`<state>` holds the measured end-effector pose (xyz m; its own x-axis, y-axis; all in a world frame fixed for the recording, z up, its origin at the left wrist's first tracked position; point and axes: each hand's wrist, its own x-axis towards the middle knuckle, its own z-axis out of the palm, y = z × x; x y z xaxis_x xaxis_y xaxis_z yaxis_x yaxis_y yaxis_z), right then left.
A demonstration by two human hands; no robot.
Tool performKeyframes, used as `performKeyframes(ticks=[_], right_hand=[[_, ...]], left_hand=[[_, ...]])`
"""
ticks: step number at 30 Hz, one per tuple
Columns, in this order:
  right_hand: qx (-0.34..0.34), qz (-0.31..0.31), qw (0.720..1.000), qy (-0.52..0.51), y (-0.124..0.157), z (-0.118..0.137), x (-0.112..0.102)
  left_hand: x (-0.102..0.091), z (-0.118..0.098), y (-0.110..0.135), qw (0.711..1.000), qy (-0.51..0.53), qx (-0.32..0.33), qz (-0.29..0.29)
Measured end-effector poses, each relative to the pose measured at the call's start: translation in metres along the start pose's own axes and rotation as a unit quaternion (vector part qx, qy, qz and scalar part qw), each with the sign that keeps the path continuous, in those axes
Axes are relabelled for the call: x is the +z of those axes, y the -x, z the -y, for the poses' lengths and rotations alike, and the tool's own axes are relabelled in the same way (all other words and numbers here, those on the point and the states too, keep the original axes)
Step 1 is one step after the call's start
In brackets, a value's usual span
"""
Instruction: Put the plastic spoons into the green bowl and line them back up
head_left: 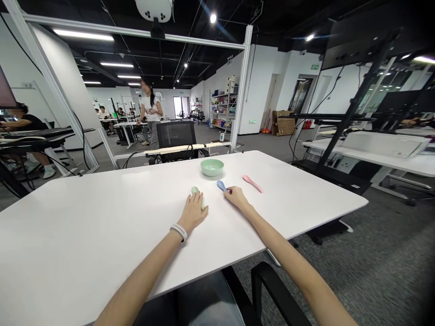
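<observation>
My left hand (192, 211) lies flat over a light green spoon (195, 189), fingers stretched forward. The spoon's head shows past the fingertips, and part of its handle shows beside the thumb. With closed fingers, my right hand (237, 198) grips the handle of a blue spoon (221, 185), whose head points away from me. A pink spoon (253, 183) rests on the table to the right, apart from both hands. Beyond the spoons stands a green bowl (212, 169), upright.
The white table (102, 226) has its near edge just before me. Behind it are a metal frame (242, 86) and a black chair (176, 134). A person (151, 111) stands further back, and others sit at desks. A chair armrest (272, 280) is below my right arm.
</observation>
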<state>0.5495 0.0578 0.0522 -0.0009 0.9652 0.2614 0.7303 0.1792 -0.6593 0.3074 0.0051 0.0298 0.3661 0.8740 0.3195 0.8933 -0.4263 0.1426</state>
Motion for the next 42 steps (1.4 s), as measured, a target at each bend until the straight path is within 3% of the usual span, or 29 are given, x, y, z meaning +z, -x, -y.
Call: performKeyframes(ticks=[19, 29, 32, 34, 37, 39, 42], right_hand=[[-0.002, -0.001, 1.000, -0.005, 0.000, 0.000, 0.000], [-0.010, -0.002, 1.000, 0.017, -0.002, -0.004, 0.003], [-0.011, -0.022, 0.999, 0.046, -0.009, -0.012, -0.001], [-0.014, -0.049, 0.996, 0.069, -0.017, -0.021, -0.010], [-0.036, -0.063, 0.992, 0.103, -0.033, -0.036, -0.024], [-0.058, -0.042, 0.990, 0.122, -0.044, -0.045, -0.030], [-0.090, 0.007, 0.987, 0.136, -0.055, -0.054, -0.027]], left_hand=[[-0.002, -0.004, 0.000, 1.000, -0.021, -0.006, 0.008], [0.004, -0.001, 0.001, 0.999, -0.025, 0.016, -0.029], [-0.004, 0.003, -0.004, 0.998, -0.027, 0.028, -0.051], [-0.019, 0.018, -0.007, 0.997, -0.031, 0.015, -0.069], [-0.056, 0.065, 0.000, 0.992, -0.043, -0.056, -0.101], [-0.082, 0.109, 0.022, 0.985, -0.053, -0.118, -0.112], [-0.108, 0.174, 0.073, 0.969, -0.069, -0.219, -0.096]])
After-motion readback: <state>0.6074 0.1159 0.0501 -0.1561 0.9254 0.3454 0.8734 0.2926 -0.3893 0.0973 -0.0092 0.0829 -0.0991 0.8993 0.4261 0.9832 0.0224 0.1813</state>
